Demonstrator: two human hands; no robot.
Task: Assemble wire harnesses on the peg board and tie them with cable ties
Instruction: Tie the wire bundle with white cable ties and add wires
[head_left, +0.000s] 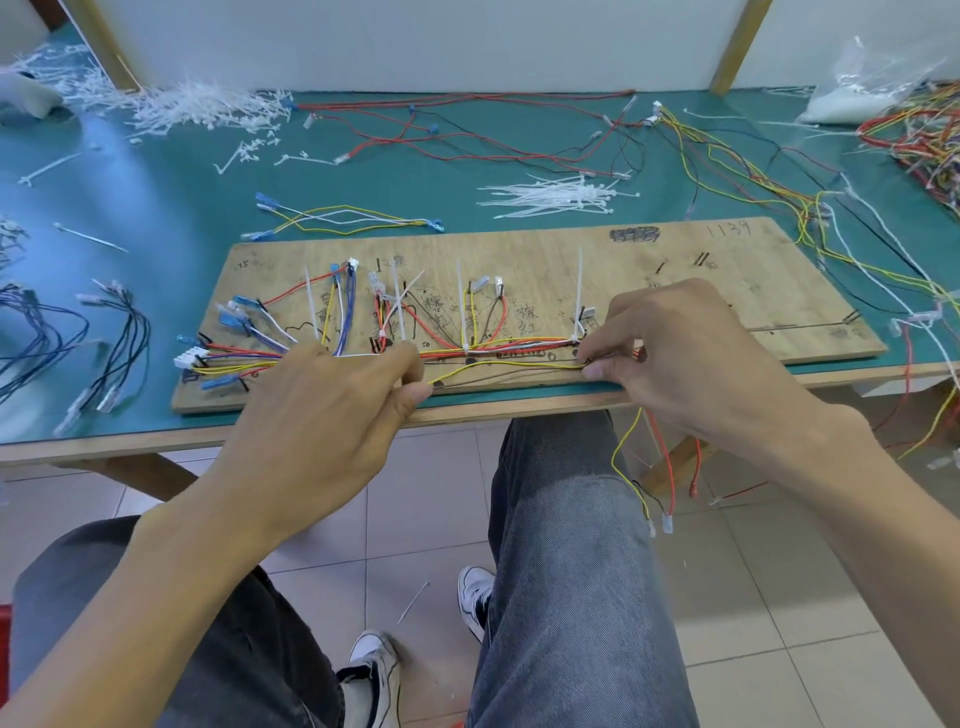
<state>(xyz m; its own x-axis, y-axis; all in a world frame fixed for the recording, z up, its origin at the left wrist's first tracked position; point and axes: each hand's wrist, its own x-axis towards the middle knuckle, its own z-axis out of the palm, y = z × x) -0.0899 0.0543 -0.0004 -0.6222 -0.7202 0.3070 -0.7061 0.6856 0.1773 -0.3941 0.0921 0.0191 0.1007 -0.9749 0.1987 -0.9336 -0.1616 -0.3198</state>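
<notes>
Wire (509, 364), yellow and thin, runs slack between the two hands along the near edge of the board (727, 270). It lies just in front of the harness (498, 344), which is laid across the board's middle. The wire looks light and limp. It will probably sag or spring off its line unless kept taut, and its insulation may slip under a loose pinch. It is best taken at two points close to where it must lie, not by a connector. The upright ties (579, 291) round the harness seem stiff enough to stand, though thin.

At the near edge the left hand (332, 410) lies knuckles up, thumb and forefinger pinching the wire's left end, the other fingers curled. The right hand (680, 353) pinches the wire beside the right-most tie, fingers bent down onto the board. Loose tails (667, 457) hang off the edge beneath it.
</notes>
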